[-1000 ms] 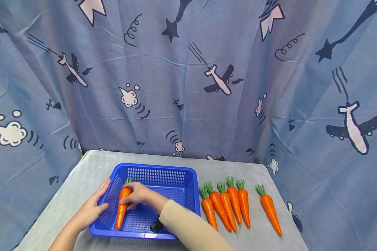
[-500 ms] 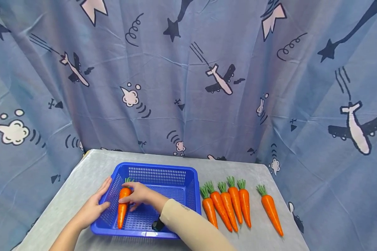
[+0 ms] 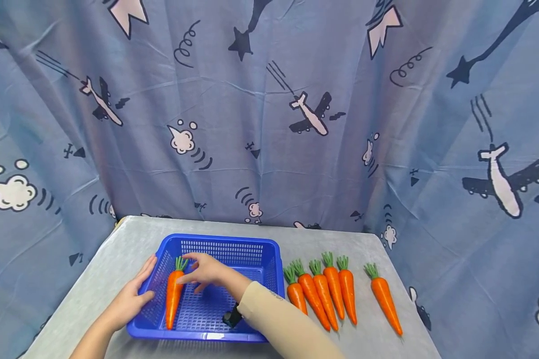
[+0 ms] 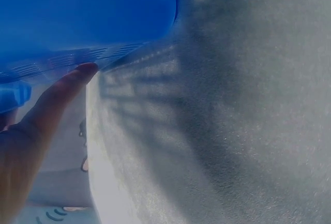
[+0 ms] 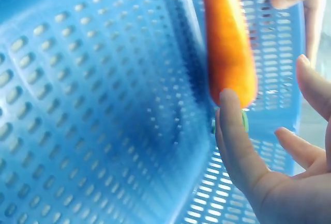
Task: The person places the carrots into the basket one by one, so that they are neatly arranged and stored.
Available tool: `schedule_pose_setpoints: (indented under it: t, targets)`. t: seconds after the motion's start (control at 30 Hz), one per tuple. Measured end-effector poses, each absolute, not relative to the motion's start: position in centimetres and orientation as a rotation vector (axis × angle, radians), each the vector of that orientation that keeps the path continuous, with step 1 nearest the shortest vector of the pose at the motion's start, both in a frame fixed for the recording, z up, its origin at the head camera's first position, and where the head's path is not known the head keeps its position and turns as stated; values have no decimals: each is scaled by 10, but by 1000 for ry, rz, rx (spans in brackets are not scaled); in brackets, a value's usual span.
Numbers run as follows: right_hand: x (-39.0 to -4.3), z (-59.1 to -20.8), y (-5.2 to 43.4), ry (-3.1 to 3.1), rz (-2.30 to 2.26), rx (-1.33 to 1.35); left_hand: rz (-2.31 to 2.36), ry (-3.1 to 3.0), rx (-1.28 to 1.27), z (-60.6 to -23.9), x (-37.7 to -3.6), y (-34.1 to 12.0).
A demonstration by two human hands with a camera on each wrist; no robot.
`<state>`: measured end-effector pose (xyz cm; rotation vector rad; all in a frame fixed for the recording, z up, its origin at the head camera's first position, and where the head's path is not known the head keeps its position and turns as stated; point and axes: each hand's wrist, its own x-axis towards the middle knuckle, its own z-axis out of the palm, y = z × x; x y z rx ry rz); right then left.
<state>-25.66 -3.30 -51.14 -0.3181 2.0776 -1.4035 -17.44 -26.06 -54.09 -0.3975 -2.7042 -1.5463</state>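
Observation:
An orange carrot [image 3: 172, 299] with green stems lies along the left side of the blue plastic basket [image 3: 269, 244]. Over it, my right hand [image 3: 208, 270] has its fingers spread and loose. In the right wrist view, one fingertip overlaps the stem end of the carrot [image 5: 227, 43]. My left hand [image 3: 128, 301] holds the basket's left side, thumb over the rim and fingers along the outer wall. A finger [image 4: 67, 87] reaches along the basket's outside in the left wrist view.
Several carrots [image 3: 321, 294] lie side by side on the grey-white tabletop [image 3: 134, 239], right of the basket. A lone carrot [image 3: 386, 304] lies farther right. A blue patterned curtain [image 3: 260, 149] hangs behind. A small black device [image 3: 231, 316] sits at my right wrist.
My right hand has loosened from the carrot, its fingers opening and shifting slightly right and up. The carrot stays in the basket. My left hand keeps its place.

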Motion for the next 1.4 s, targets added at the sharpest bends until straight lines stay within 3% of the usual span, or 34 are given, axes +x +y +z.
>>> schedule_pose_setpoints:
  t: [0.97,1.4]
  targets:
    - [-254,-451,70,2106,-1586,-514,-1515,-2612,-481,-546,-173,-262]
    - [-250,-450,113,2131,-1727,-448,-1565,-2619,-488,-546,-173,-263]
